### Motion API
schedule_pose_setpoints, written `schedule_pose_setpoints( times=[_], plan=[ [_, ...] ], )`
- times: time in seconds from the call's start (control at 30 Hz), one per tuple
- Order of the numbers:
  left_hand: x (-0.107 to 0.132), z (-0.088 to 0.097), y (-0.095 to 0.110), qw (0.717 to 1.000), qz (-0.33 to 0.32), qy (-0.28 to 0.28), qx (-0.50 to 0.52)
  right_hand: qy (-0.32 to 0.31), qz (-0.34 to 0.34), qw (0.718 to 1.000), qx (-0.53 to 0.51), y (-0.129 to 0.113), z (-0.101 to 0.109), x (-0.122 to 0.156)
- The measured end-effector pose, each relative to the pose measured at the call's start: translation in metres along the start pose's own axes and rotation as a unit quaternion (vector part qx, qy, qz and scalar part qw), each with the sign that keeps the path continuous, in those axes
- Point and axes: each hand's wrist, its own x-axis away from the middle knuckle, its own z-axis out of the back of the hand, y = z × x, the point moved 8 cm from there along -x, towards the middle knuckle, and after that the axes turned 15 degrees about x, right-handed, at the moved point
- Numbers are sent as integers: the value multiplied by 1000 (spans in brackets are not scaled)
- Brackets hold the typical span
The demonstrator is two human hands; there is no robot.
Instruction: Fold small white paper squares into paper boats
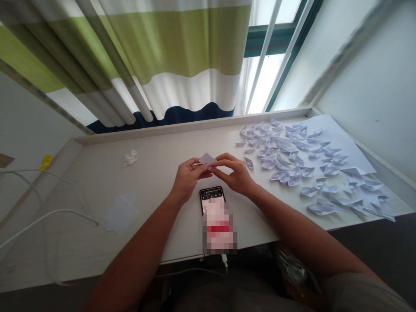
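Note:
Both hands meet over the middle of a white table (162, 151). My left hand (186, 177) and my right hand (235, 173) each pinch one side of a small folded piece of white paper (208, 159), held just above the tabletop. A phone (212, 200) lies flat right below my hands, its screen lit and partly blurred out. To the right of my right hand, several folded white paper boats (292, 156) are spread over the table.
A small stack of white paper squares (121, 212) lies at the left front, a crumpled paper scrap (130, 158) further back. White cables (48, 212) run across the left edge. A striped curtain (162, 56) and a window (273, 56) stand behind.

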Motion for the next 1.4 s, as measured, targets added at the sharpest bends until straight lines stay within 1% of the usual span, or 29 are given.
schedule_pose_setpoints(
  times=[0.1,0.2,0.27,0.33,0.4,0.53,0.67,0.8,0.9,0.97,1.07,1.17,1.4],
  plan=[
    [-1,1,-2,1000,22,1,8,-23,9,1000,-7,1,-2,-1],
    [-1,3,-4,999,31,7,13,-26,17,999,7,1,-1,0],
    [-2,4,-4,999,33,9,10,-35,36,999,12,0,-1,0],
    [-1,4,-2,1000,27,12,0,-55,52,997,13,-1,-3,1],
    [-1,5,1,1000,13,15,-12,-65,52,996,20,0,-4,1],
    [-1,4,5,1000,5,8,-22,-50,47,997,31,2,-2,1],
    [-2,2,2,1000,10,-5,-8,-29,15,998,45,4,-1,1],
    [1,-6,-6,998,37,-48,-17,6,-42,998,53,10,5,0],
    [3,-11,-7,996,38,-74,-35,17,-81,996,40,13,8,0],
    [4,-13,-7,995,43,-82,-34,27,-95,995,31,13,10,-1],
    [5,-14,-6,995,53,-80,-34,43,-96,994,21,12,11,0],
    [4,-13,-3,994,33,-76,-67,46,-93,995,12,12,9,1],
    [5,-13,10,979,-64,-71,-179,27,-116,993,13,17,6,3]
  ],
)
